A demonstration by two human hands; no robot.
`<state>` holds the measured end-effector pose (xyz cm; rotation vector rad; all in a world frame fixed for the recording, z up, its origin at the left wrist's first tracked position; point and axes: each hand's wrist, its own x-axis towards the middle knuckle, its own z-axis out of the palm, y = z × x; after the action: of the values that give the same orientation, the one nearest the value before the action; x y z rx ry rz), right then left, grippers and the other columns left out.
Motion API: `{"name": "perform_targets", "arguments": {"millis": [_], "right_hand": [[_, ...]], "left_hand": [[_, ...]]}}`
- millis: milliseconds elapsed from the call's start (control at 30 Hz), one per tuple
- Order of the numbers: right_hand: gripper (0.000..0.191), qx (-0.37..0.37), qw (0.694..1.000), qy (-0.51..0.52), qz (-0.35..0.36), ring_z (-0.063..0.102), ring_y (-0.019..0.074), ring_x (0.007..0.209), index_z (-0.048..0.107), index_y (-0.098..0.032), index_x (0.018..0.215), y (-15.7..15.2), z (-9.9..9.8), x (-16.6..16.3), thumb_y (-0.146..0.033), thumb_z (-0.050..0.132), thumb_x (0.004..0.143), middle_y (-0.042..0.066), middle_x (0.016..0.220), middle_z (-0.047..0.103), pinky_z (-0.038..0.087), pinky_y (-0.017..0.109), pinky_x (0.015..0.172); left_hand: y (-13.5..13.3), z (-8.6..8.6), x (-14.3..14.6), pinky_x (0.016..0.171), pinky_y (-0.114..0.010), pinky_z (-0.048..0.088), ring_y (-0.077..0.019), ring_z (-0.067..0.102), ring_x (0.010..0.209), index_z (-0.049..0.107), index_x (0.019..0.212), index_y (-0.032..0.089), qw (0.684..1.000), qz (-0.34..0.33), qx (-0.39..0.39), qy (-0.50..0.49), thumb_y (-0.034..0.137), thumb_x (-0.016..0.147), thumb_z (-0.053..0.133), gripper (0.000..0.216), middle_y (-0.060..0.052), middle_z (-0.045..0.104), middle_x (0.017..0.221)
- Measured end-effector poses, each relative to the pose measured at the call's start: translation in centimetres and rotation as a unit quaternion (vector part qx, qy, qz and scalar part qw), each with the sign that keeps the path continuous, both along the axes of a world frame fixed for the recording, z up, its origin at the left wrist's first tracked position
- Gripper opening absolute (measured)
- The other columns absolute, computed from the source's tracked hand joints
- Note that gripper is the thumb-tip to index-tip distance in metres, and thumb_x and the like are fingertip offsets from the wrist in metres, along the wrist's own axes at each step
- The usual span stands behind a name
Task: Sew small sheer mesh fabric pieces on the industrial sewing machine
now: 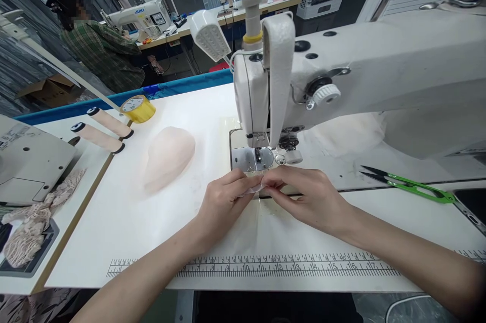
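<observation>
Both of my hands meet just in front of the needle area of a white sewing machine [261, 95]. My left hand [228, 196] pinches a small piece of thin pale fabric [252, 189] between thumb and fingers. My right hand [304, 194] pinches the same fabric at its right end, fingertips close to the left ones. Most of the fabric is hidden by the fingers. The metal needle plate [246, 159] lies right behind my fingertips. To the left on the white table rests a pale pink cup-shaped piece [170, 156], touched by neither hand.
Green-handled thread snips [413, 186] lie at the right beside a dark phone [473, 206]. Yellow tape [137, 109] and two thread cones [98, 137] sit at the left. A printed ruler [266, 266] runs along the front edge. A person [102, 49] works beyond the table.
</observation>
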<state>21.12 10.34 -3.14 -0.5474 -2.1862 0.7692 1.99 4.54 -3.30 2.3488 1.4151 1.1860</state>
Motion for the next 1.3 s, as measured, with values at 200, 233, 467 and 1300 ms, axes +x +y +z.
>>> {"name": "perform_targets", "arguments": {"millis": [200, 233, 467, 1300], "right_hand": [[0.008, 0.024, 1.0, -0.008, -0.004, 0.065, 0.0121, 0.071, 0.058, -0.021, 0.096, 0.1, -0.2, 0.0, -0.015, 0.055, 0.092, 0.0, 0.085, 0.067, 0.052, 0.023, 0.061], [0.008, 0.038, 0.999, -0.009, -0.008, 0.064, 0.0117, 0.069, 0.059, -0.021, 0.098, 0.1, -0.4, 0.1, -0.016, 0.055, 0.093, 0.0, 0.083, 0.067, 0.052, 0.022, 0.059], [0.012, 0.188, 0.982, 0.025, -0.001, 0.065, 0.0106, 0.066, 0.059, -0.022, 0.1, 0.4, -0.6, 0.7, -0.013, 0.056, 0.094, -0.002, 0.08, 0.07, 0.052, 0.022, 0.056], [0.012, 0.067, 0.996, -0.057, 0.009, 0.06, 0.009, 0.059, 0.063, -0.017, 0.085, 0.4, -0.3, 0.3, -0.013, 0.054, 0.093, -0.002, 0.072, 0.067, 0.045, 0.02, 0.052]], "left_hand": [[0.0, 0.3, 0.2, 0.049, -0.016, 0.043, -0.0064, 0.053, 0.056, 0.065, 0.095, 0.017, 0.999, 0.016, 0.045, -0.009, 0.016, 0.094, 0.057, 0.008, 0.002, 0.059, 0.07], [0.0, 0.3, 0.2, 0.05, -0.016, 0.043, -0.0067, 0.055, 0.057, 0.064, 0.094, 0.017, 0.999, 0.018, 0.051, -0.007, 0.015, 0.093, 0.058, 0.006, 0.001, 0.061, 0.071], [-0.4, 0.5, 0.2, 0.049, -0.017, 0.042, -0.0072, 0.056, 0.054, 0.054, 0.101, 0.018, 0.995, 0.043, 0.088, 0.036, 0.02, 0.092, 0.06, 0.011, 0.003, 0.063, 0.07], [-1.1, 0.5, 1.0, 0.061, -0.029, 0.039, -0.0131, 0.05, 0.054, 0.069, 0.071, 0.023, 0.964, 0.1, -0.239, 0.062, 0.029, 0.084, 0.069, 0.015, 0.003, 0.059, 0.058]]}}
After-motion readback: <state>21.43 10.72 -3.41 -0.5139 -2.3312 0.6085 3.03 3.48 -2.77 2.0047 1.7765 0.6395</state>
